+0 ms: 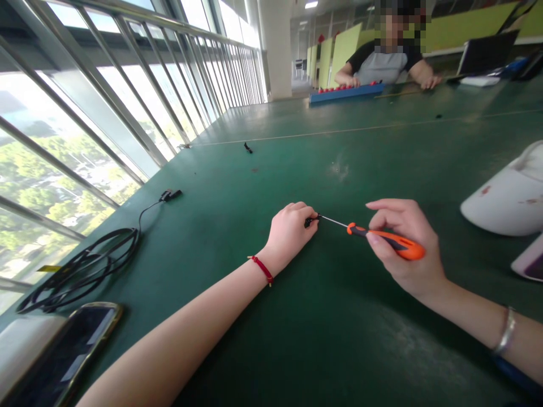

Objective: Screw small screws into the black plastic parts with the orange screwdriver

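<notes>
Between the thumb and fingers of my left hand (292, 229) is a small black part (311, 220), mostly covered by the fingers. My right hand (409, 249) holds a screwdriver (401, 244) by its orange and black handle, with the index finger stretched out above it. The thin metal shaft points left, and its tip meets the black part at my left fingertips. Whether the tip sits in a screw is too small to tell. Both hands are over the middle of the green table (331, 328).
A coiled black cable (85, 271) and a phone (80, 350) lie at the left, near the railing (139, 68). White containers (509, 195) stand at the right. A small black piece (248, 148) lies farther back. Across the table sits a person (382, 65) behind a blue tray (345, 94) with red pieces.
</notes>
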A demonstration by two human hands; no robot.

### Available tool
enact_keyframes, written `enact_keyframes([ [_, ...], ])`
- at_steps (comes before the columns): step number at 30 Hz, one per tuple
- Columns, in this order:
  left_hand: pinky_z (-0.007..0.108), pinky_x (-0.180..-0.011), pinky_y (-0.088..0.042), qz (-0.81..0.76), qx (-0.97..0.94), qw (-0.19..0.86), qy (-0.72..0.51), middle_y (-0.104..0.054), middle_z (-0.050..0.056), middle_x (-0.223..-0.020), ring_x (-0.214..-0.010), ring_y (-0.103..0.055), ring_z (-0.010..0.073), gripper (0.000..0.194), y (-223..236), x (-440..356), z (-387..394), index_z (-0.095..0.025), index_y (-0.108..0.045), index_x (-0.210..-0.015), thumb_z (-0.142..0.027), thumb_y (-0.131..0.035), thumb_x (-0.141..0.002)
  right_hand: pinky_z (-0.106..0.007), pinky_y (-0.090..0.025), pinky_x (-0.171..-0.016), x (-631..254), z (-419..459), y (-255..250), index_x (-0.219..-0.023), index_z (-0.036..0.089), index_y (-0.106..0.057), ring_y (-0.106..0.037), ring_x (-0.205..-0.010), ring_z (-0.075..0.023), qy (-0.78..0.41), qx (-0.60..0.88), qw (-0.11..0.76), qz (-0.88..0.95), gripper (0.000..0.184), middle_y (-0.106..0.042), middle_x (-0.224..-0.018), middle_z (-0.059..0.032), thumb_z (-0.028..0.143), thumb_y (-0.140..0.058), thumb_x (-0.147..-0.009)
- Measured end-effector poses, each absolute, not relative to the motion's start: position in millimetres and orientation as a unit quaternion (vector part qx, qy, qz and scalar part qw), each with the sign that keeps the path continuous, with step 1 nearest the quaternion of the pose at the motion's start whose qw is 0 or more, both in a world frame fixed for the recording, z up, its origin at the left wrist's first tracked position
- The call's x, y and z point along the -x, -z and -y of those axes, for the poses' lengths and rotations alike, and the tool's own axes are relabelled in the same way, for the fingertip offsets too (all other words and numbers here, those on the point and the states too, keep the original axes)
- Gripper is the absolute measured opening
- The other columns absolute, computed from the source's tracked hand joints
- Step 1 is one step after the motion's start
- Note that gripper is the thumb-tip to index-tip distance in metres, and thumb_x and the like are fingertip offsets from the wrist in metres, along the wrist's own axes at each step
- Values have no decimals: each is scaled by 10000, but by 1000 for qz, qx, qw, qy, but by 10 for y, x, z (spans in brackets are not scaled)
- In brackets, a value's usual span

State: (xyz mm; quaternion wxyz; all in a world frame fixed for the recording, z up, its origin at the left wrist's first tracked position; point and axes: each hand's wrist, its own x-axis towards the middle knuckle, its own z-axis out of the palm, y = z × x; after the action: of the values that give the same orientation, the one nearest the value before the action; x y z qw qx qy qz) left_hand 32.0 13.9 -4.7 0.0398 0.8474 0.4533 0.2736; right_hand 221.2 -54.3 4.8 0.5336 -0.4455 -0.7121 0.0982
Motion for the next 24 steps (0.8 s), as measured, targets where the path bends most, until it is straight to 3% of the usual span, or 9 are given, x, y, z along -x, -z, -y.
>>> enact_keyframes([
  [4, 272, -728, -489, -452, -848, 43, -272, -674, 11, -889, -825, -607, 153, 114, 38, -323, -135, -190, -662, -825, -190, -549, -813, -283, -432, -523, -2194, 588, -113, -850, 232, -567, -542, -507, -118, -50, 463, 501, 730, 58, -569, -594, 30, 232, -561, -792],
  [7, 273, -721, -489, -452, -849, 44, -270, -676, 12, -890, -817, -610, 152, 121, 37, -323, -139, -189, -667, -830, -193, -547, -816, -282, -457, -527, -2191, 582, -94, -943, 245, -560, -553, -544, -127, -60, 450, 526, 719, 175, -569, -644, 23, 205, -581, -774],
  [11, 269, -717, -489, -449, -851, 41, -270, -677, 10, -889, -818, -611, 151, 121, 39, -316, -143, -190, -672, -833, -184, -553, -812, -318, -512, -659, -2207, 540, -41, -1095, 241, -516, -582, -696, -154, -79, 423, 574, 697, 388, -560, -794, -10, 165, -620, -728],
  [13, 269, -726, -491, -446, -853, 42, -268, -677, 12, -895, -824, -613, 150, 123, 38, -313, -141, -192, -676, -838, -186, -556, -811, -301, -498, -597, -2208, 539, -49, -1090, 240, -516, -573, -654, -148, -98, 430, 562, 700, 369, -552, -754, -1, 188, -617, -739],
  [18, 268, -720, -496, -449, -850, 45, -272, -682, 8, -900, -821, -615, 149, 145, 26, -315, -133, -189, -692, -852, -200, -551, -815, -249, -432, -474, -2180, 592, -110, -888, 228, -565, -539, -498, -107, -67, 453, 523, 718, 113, -558, -609, 29, 221, -588, -778],
  [24, 260, -709, -499, -455, -847, 48, -270, -684, 10, -894, -808, -618, 144, 155, 25, -311, -133, -190, -696, -864, -197, -548, -818, -303, -511, -657, -2198, 549, -42, -1055, 244, -535, -579, -726, -151, -61, 430, 566, 700, 350, -565, -849, -22, 170, -624, -725],
])
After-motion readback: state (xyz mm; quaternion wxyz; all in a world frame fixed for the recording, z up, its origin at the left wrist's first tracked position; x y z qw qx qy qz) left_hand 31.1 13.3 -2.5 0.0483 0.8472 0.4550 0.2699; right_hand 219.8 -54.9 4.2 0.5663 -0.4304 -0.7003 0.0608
